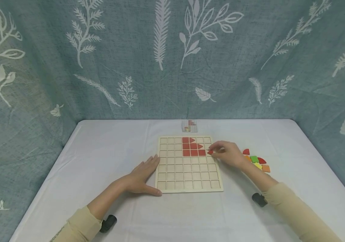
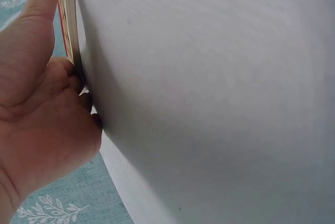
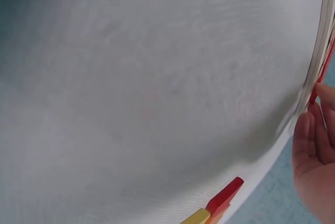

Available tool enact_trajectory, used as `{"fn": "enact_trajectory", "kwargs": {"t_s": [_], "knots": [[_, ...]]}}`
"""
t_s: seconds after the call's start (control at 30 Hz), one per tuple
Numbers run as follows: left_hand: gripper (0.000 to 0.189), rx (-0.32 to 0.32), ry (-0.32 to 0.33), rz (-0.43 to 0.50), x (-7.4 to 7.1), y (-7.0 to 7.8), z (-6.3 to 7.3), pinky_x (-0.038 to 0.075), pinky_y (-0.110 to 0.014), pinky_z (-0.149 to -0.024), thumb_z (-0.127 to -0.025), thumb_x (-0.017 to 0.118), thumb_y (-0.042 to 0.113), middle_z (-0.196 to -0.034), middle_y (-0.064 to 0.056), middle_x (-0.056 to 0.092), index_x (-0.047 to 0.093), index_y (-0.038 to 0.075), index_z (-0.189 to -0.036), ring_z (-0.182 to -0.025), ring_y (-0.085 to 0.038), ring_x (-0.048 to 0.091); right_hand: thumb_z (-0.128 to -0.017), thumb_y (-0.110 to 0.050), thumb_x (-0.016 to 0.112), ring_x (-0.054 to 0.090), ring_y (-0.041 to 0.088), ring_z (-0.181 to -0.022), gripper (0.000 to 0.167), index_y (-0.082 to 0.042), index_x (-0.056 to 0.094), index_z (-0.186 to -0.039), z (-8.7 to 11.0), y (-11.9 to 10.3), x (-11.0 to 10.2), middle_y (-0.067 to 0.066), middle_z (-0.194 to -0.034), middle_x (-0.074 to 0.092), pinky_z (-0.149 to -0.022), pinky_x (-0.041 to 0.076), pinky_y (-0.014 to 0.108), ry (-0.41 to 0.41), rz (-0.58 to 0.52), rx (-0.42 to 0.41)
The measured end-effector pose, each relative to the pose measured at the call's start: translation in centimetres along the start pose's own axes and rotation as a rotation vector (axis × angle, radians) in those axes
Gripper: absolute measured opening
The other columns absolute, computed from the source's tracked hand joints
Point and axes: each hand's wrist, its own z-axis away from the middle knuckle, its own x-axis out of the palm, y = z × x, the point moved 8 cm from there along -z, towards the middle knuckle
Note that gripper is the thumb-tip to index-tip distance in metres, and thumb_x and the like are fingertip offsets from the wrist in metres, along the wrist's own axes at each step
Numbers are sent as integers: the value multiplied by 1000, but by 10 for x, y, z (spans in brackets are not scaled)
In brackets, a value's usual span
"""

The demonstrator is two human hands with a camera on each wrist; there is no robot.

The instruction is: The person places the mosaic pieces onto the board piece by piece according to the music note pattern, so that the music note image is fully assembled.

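Observation:
A wooden grid board [image 1: 172,174] lies flat on the white table. Red tiles [image 1: 190,146] fill part of its upper grid in three rows: squares, with a pointed tile at the right end of each of the top two rows. My left hand [image 1: 143,174] rests against the board's left edge, fingers extended and thumb at the lower left corner. Over the board's right edge, level with the third red row, my right hand [image 1: 228,154] pinches a small red tile [image 1: 210,152] between thumb and fingers. In the right wrist view that red tile [image 3: 314,96] shows by the fingertips.
Loose red, orange, green and yellow tiles [image 1: 254,159] lie in a small group right of the board, beside my right forearm. A small card [image 1: 189,126] with a printed red pattern sits behind the board. A patterned blue-green curtain [image 1: 166,84] hangs behind the table.

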Motion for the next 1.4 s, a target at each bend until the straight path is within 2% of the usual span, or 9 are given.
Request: {"fn": "enact_trajectory", "kwargs": {"t_s": [0.2, 0.4, 0.8, 0.97, 1.1, 1.27, 1.4], "knots": [[122, 0, 0, 2, 0, 1, 1, 5, -51, -120, -74, 78, 56, -162, -19, 4, 9, -2, -155, -149, -34, 2, -91, -11, 69, 60, 25, -110, 24, -10, 72, -115, -1, -3, 4, 7, -116, 68, -93, 52, 44, -26, -8, -42], [121, -4, -1, 7, 0, 2, 2, 4, -50, -120, -74, 79, 55, -162, -19, 5, 9, -3, -155, -149, -33, 1, -90, -3, 67, 63, 27, -109, 29, -5, 69, -119, -1, -10, 8, 11, -117, 68, -93, 53, 43, -38, -45, -93], [121, 0, 10, 2, -3, 3, 3, 5, -52, -119, -74, 79, 55, -161, -21, 6, 10, -4, -154, -148, -35, 3, -91, -2, 65, 61, 29, -114, 32, -3, 66, -123, -1, -12, 11, 12, -120, 67, -95, 52, 42, -43, -86, -87], [122, 1, 11, -4, -1, 2, 3, 5, -52, -119, -73, 78, 56, -161, -21, 6, 10, -4, -154, -148, -35, 3, -92, -4, 65, 61, 29, -114, 31, -4, 66, -123, 0, -10, 10, 12, -119, 67, -95, 52, 42, -27, -100, -60], [123, -8, 9, -8, -1, 1, 3, 4, -51, -120, -72, 79, 57, -161, -20, 6, 10, -2, -155, -149, -34, 2, -93, -9, 65, 62, 29, -113, 30, -6, 66, -123, 1, -4, 4, 11, -118, 67, -95, 52, 43, 3, -122, 1], [122, -14, 4, -6, 0, 2, 2, 4, -50, -120, -72, 78, 58, -162, -19, 6, 10, -2, -155, -149, -33, 2, -95, -17, 64, 61, 28, -114, 30, -10, 66, -125, 8, 10, -13, 8, -119, 67, -94, 51, 45, 60, -147, 73], [122, -9, 9, 10, -1, 3, 3, 5, -51, -120, -73, 79, 56, -161, -20, 6, 10, -3, -154, -148, -35, 3, -97, -19, 63, 57, 31, -119, 32, -8, 64, -127, 16, 23, -30, 11, -123, 66, -94, 50, 48, 95, -180, 97]]}}
